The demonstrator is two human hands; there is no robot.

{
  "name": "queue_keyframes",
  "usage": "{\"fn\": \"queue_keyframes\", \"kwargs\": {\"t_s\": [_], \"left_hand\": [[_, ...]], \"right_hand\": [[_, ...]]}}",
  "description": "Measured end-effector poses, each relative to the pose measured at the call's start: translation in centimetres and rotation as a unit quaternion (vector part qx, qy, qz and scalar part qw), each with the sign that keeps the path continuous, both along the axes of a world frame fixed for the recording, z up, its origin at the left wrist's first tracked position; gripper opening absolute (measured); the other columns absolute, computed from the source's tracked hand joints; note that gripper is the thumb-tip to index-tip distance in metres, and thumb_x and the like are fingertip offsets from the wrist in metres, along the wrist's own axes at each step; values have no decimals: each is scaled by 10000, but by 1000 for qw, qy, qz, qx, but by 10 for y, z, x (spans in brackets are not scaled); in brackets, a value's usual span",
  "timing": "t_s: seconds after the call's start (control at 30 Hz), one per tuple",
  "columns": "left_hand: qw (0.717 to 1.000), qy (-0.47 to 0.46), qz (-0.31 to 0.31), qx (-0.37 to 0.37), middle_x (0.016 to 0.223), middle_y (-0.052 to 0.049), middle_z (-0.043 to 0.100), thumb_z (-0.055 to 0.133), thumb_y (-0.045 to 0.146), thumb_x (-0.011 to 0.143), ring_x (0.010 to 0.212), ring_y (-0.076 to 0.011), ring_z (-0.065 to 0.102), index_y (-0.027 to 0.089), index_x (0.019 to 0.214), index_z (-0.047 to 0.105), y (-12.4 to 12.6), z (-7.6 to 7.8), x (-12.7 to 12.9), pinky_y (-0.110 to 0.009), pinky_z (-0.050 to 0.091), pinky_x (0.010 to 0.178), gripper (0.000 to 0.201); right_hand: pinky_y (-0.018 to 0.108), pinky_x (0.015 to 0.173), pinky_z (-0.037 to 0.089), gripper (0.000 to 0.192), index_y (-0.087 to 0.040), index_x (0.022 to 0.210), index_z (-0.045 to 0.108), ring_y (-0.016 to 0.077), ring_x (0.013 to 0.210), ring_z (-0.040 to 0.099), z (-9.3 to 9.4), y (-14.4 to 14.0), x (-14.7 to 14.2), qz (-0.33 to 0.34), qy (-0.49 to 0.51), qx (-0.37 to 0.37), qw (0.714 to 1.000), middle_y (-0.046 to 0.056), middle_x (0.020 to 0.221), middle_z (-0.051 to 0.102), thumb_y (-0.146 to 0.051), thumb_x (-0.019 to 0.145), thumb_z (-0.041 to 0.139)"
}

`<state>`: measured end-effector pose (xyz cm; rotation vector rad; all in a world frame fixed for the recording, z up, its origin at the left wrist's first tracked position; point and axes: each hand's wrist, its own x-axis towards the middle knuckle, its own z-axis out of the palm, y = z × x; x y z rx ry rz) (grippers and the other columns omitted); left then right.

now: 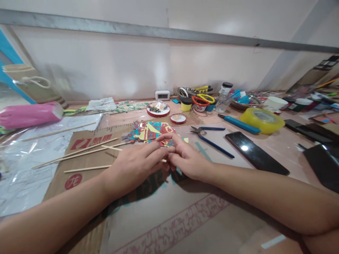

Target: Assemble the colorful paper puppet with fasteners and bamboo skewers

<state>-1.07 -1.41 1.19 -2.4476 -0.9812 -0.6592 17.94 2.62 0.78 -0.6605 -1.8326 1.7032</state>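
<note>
The left hand (140, 162) grips a stick (112, 148) whose long axis runs crosswise, its tip jutting out by the bent right hand (185, 157), whose own hold I cannot tell; the cutout (148, 131) lies just beyond both, also crosswise, the right forefinger nearer.
</note>
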Motion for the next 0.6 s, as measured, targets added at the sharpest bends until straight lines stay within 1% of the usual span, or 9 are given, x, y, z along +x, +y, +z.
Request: {"fn": "queue_keyframes", "kwargs": {"t_s": [0.1, 0.2, 0.47, 0.6], "left_hand": [[1000, 2, -1, -4, 931, -32, 686, 449, 279, 990, 755, -155, 667, 210, 1160, 586, 0, 1, 1, -268, 461, 596, 229], [1000, 3, 3, -5, 926, -33, 691, 460, 289, 987, 739, -158, 669, 210, 1150, 591, 0, 1, 2, -269, 460, 588, 224], [1000, -3, 4, -2, 973, -44, 688, 498, 289, 970, 777, -165, 672, 216, 1173, 582, 0, -1, 0, -270, 470, 621, 232], [1000, 2, -1, -5, 923, -33, 685, 464, 284, 983, 732, -165, 663, 211, 1149, 584, 0, 0, 1, -275, 458, 587, 217]], "right_hand": [[173, 487, 430, 469, -223, 1198, 408, 87, 538, 560, 0, -1, -1, -1, -2, 2, 1000, -92, 615, 539, 16, 796, 378], [178, 490, 422, 445, -220, 1182, 413, 87, 531, 532, 0, -1, -1, -5, -4, 7, 1000, -95, 608, 519, 3, 797, 393], [163, 450, 327, 451, -225, 1155, 409, 67, 464, 418, 0, 1, 1, -2, -21, 28, 999, -116, 580, 486, -20, 754, 432], [167, 449, 314, 431, -226, 1149, 414, 71, 465, 412, -1, 1, 2, -10, -34, 45, 998, -121, 558, 462, -42, 760, 438]]}}
